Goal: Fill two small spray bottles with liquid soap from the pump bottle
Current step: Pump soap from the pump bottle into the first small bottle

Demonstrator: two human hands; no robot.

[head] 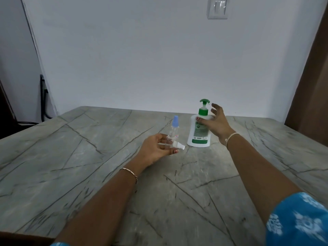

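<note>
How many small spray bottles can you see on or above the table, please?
2. The blue-capped bottle stands on the table, left of the pump bottle. The clear bottle is held in the left hand, just in front of it. None appears hidden.

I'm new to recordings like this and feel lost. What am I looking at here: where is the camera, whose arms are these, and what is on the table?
There is no machine here. A person works with bare hands, and the single picture comes from a camera worn on their head, looking forward and down. The left hand holds a small clear bottle. A white spray head lies sideways at its fingertips, though I cannot tell whether it is attached. Just behind stands a blue-capped spray bottle. The right hand is open, its thumb touching the white-and-green pump bottle. Both standing bottles are on a grey veined table.
</note>
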